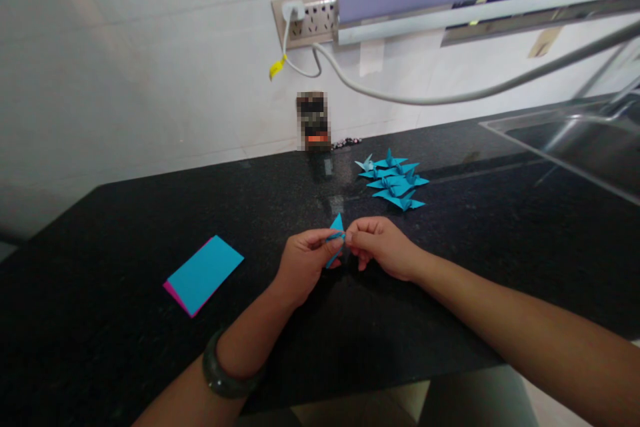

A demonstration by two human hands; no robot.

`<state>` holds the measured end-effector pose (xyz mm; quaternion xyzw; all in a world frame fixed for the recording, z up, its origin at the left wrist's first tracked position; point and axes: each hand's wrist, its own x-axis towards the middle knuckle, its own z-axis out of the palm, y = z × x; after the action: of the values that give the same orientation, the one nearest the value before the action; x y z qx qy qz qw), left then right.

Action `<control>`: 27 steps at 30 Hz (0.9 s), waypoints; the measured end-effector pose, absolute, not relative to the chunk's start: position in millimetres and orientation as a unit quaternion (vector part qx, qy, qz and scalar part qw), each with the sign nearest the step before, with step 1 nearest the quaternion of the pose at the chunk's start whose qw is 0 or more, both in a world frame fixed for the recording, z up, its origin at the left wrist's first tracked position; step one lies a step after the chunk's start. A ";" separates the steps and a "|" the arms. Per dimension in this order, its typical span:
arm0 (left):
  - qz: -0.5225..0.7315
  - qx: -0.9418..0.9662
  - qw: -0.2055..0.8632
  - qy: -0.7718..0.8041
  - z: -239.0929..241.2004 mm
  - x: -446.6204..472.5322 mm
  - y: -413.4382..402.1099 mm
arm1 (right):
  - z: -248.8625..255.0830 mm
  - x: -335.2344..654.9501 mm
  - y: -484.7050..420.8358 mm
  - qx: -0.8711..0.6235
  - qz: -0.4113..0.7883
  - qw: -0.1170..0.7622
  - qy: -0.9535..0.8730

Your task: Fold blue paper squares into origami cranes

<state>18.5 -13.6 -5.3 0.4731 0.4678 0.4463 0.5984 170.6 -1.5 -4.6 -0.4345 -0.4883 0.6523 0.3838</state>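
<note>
My left hand (pixel 307 257) pinches a small piece of folded blue paper (pixel 338 221) between thumb and fingers. One pointed end of the paper sticks up and another shows below the thumb. My right hand (pixel 380 243) is closed, its thumb and forefinger pinching the paper's right edge; the fingertips hide that part. Beyond my hands, to the right, several blue origami cranes (pixel 405 201) sit close together, one of them paler (pixel 367 164). To the left lies a stack of paper sheets (pixel 205 273), blue on top with pink showing beneath.
The black countertop (pixel 115 227) meets a white tiled wall. A steel sink (pixel 575 137) is at the right. A grey cable (pixel 425 101) hangs from the wall socket (pixel 305 19). A blurred-out box (pixel 313 121) stands against the wall beside a small beaded strand (pixel 347 143).
</note>
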 end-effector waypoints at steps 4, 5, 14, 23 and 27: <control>0.431 0.494 0.577 0.486 -3.0 18.1 -14.3 | -5.3 169.9 -1.7 -0.430 0.661 0.381 -0.482; 0.430 0.501 0.571 0.489 -2.2 18.1 -14.5 | -5.4 169.7 -1.9 -0.428 0.663 0.382 -0.481; 0.423 0.539 0.554 0.473 1.3 17.4 -15.5 | -4.2 169.9 -4.1 -0.389 0.703 0.382 -0.457; 0.444 0.468 0.599 0.475 -6.4 16.0 -14.9 | -8.8 175.9 -4.3 -0.413 0.384 0.448 -0.694; 0.434 0.450 0.633 0.456 -9.3 16.6 -13.1 | -9.3 176.9 -5.2 -0.384 0.264 0.435 -0.771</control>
<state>16.6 -13.1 -9.3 0.4502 0.4556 0.4343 0.6334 176.9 -5.2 -9.3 -0.3845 -0.7705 0.2638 0.4346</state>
